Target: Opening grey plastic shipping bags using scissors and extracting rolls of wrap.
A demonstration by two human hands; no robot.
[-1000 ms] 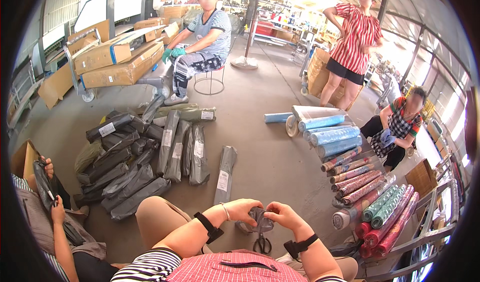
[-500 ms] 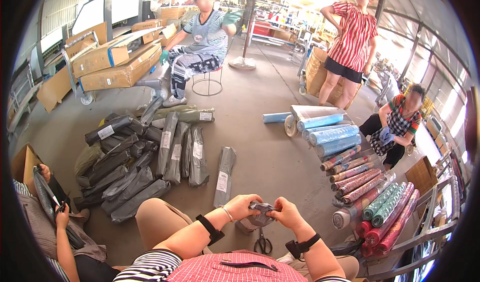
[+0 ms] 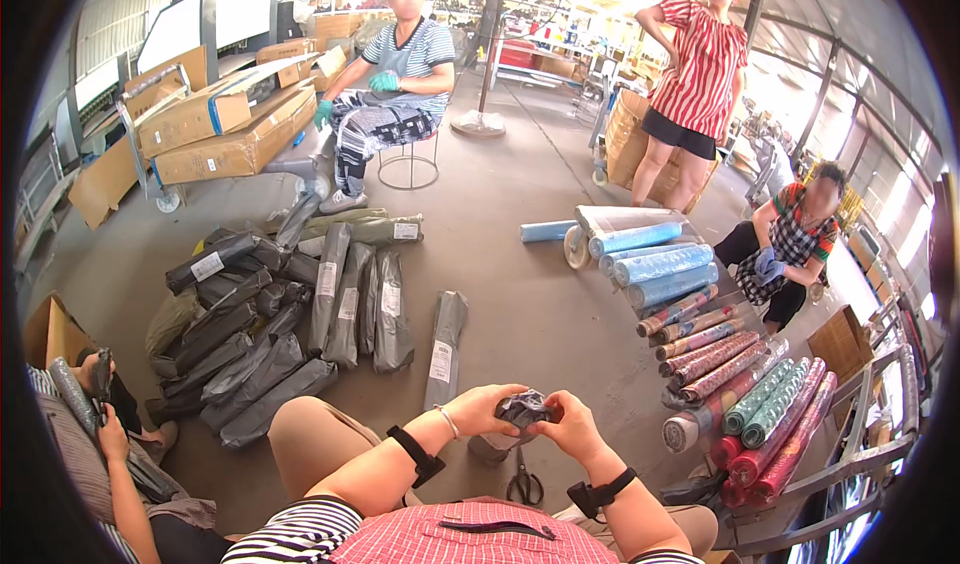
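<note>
While closed, hands (image 3: 528, 416) on grey bag (image 3: 524, 407)

A warehouse: stacked cardboard boxes (image 3: 225, 129), grey wrapped parcels (image 3: 270, 334), patterned rolls (image 3: 740, 404) on concrete floor (image 3: 510, 264).

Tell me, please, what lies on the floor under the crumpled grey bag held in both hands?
Under the crumpled grey bag, black-handled scissors lie on the floor. The hands hide the bag's underside.

Grey parcels (image 3: 290, 314) lie in a heap on the concrete floor (image 3: 520, 294), one parcel (image 3: 445, 349) apart. Patterned rolls (image 3: 720, 364) lie side by side at right. Scissors (image 3: 524, 484) lie near. Boxes (image 3: 225, 129) sit on a cart. Three people sit and one stands.
</note>
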